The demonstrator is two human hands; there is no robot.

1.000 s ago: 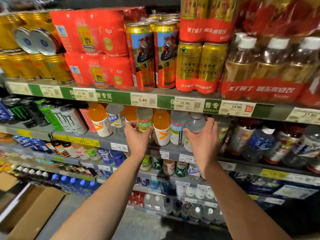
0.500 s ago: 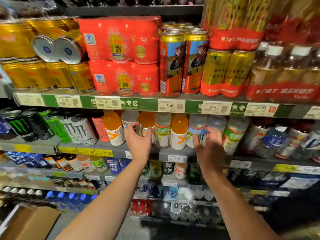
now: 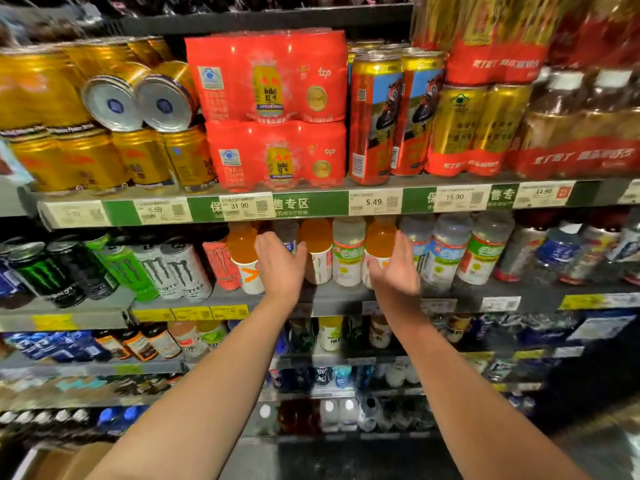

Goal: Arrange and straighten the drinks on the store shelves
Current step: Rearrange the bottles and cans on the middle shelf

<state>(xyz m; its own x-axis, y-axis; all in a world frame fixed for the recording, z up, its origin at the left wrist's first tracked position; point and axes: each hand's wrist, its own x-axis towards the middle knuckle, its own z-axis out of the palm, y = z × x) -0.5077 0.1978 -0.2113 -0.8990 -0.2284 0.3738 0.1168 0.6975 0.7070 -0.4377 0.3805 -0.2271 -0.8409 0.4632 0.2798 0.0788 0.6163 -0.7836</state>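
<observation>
Both hands have let go: left hand (image 3: 282, 268) and right hand (image 3: 394, 271) hang flat-fingered, holding nothing, flanking the orange bottles (image 3: 317, 251) on the second shelf (image 3: 343, 299), so likely squaring the row.

Upper shelf (image 3: 311, 188), left to right: loose cans (image 3: 86, 157), two stacked shrink-wrapped can packs (image 3: 273, 109), tall cans (image 3: 375, 123), wrapped can pairs (image 3: 478, 126), bottle multipacks (image 3: 581, 133). Price tags (image 3: 375, 201) along its front edge. Shelf below: energy-drink cans (image 3: 166, 268) at left, a row of bottles (image 3: 348, 252) at centre and right. Left hand (image 3: 280, 268) and right hand (image 3: 394, 271) in front of that bottle row, apart, several bottles between. Further shelves of bottles beneath.
</observation>
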